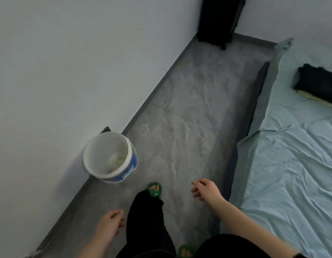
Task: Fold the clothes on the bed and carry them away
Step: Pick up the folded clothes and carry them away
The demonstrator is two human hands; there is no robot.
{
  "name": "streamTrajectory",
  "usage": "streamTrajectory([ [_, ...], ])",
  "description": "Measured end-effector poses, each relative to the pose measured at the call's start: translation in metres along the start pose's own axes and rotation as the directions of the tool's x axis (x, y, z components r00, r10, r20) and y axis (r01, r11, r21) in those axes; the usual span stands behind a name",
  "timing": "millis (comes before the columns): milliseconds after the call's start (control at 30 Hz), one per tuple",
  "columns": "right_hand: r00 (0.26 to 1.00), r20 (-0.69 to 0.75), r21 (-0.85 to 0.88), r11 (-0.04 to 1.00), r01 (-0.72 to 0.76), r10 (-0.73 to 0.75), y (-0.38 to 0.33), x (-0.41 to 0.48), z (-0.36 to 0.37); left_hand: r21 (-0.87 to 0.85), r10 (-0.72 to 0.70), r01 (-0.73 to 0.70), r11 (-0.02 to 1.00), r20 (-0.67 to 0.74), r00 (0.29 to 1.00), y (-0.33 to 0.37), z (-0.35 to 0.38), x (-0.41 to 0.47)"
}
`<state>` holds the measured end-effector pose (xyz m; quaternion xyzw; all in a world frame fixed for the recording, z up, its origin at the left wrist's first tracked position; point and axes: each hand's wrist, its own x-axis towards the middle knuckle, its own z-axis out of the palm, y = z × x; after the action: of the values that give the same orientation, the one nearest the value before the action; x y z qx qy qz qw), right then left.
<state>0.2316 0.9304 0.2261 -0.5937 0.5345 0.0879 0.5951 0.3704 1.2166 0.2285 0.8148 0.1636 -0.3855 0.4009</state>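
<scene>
The clothes (pixel 318 81) lie on the bed (pixel 291 164), far ahead of the right hand (pixel 206 190) and off to its right side. They make a small pile: a black piece on top and a pale yellow piece (pixel 308 96) peeking out from under it. No hand touches the pile.

The bed has a light green sheet with many wrinkles, and its near edge is just to the right of the right arm.

Both hands hang low and hold nothing. The right hand is over the floor (pixel 189 118) with its fingers softly bent. The left hand (pixel 111 222) is lower and nearer to the body, and its fingers are softly bent too — loose, not a fist.

Between the two hands is a leg in black trousers (pixel 146 220), with a green slipper (pixel 154 189) on the foot in front. A second green slipper (pixel 186 251) shows behind it, below the right hand.

Ahead of the left hand, by the wall (pixel 68 62), stands a white bucket (pixel 131 168) with a blue band. It is open at the top, and something pale sits at the bottom.

The floor is grey and looks like stone. Far ahead of both hands, in the corner, stands a tall black thing (pixel 219 19) — it is too blurry to tell what it is.
</scene>
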Motion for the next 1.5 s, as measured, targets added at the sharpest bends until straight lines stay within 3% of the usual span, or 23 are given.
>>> streamTrajectory([
  [233, 0.977, -0.18, 0.111, 0.989, -0.097, 0.116, -0.033, 0.042, -0.019, 0.223, 0.022, -0.094, 0.97, 0.304, 0.952, 0.176, 0.032, 0.098],
  [400, 0.918, -0.298, 0.242, 0.951, -0.192, 0.262, -0.029, 0.063, -0.049, 0.208, 0.133, -0.208, 0.956, 0.325, 0.936, 0.294, 0.089, 0.142],
  [567, 0.87, -0.31, 0.315, 0.905, -0.287, 0.384, -0.027, 0.103, -0.094, 0.24, 0.136, -0.239, 0.941, 0.377, 0.916, 0.384, 0.161, 0.166],
  [767, 0.903, -0.263, 0.275, 0.924, -0.267, 0.339, -0.091, 0.189, -0.179, 0.299, 0.135, -0.257, 0.919, 0.372, 0.918, 0.455, 0.248, 0.177],
  [900, 0.943, -0.243, 0.232, 0.957, -0.172, 0.228, -0.166, 0.25, -0.247, 0.328, 0.142, -0.264, 0.907, 0.352, 0.925, 0.499, 0.291, 0.183],
  [1133, 0.947, -0.298, 0.283, 0.959, -0.035, 0.122, -0.282, 0.354, -0.348, 0.347, 0.126, -0.246, 0.905, 0.333, 0.935, 0.596, 0.364, 0.221],
  [1333, 0.93, -0.313, 0.37, 0.926, -0.067, 0.193, -0.333, 0.436, -0.392, 0.437, 0.086, -0.261, 0.861, 0.381, 0.92, 0.705, 0.443, 0.277],
  [1500, 0.882, -0.351, 0.425, 0.893, -0.149, 0.314, -0.359, 0.474, -0.422, 0.533, 0.091, -0.373, 0.76, 0.48, 0.872, 0.805, 0.508, 0.31],
])
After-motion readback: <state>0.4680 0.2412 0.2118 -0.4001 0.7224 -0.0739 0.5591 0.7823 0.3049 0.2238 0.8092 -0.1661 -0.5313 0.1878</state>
